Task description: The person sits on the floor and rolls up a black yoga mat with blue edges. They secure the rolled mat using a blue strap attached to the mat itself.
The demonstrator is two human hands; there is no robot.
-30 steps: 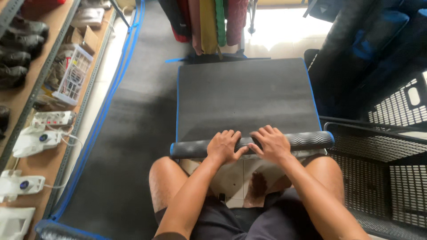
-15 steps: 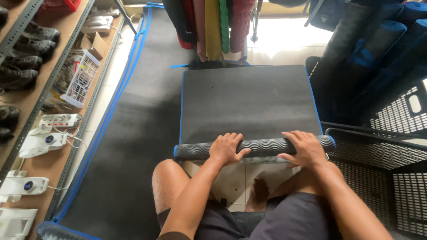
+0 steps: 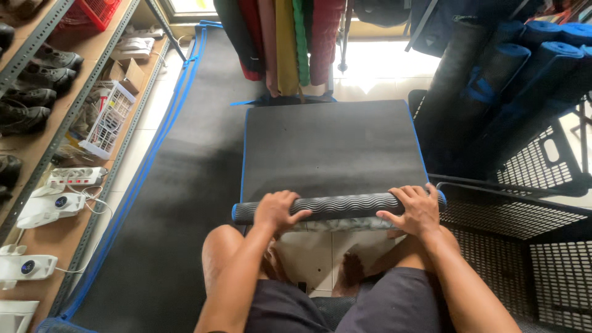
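A dark grey mat with a blue edge (image 3: 333, 148) lies flat on the floor in front of me. Its near end is rolled into a tight tube with a wavy texture (image 3: 345, 206). My left hand (image 3: 276, 211) presses on the left part of the roll, fingers curled over it. Over at the roll's right end, my right hand (image 3: 417, 209) rests with fingers spread across the top. I am crouching, with my bare knees and feet just behind the roll.
A long black mat with blue edges (image 3: 166, 203) runs along the left. Metal shelves (image 3: 37, 123) at far left hold shoes, a white basket and power strips. Rolled mats (image 3: 493, 86) lean at right above black mesh crates (image 3: 524, 246). Coloured fabrics (image 3: 283, 37) hang ahead.
My hands have spread apart along the roll, the right one sliding to its right end. The roll has stayed at about the same place while the view tilted down.
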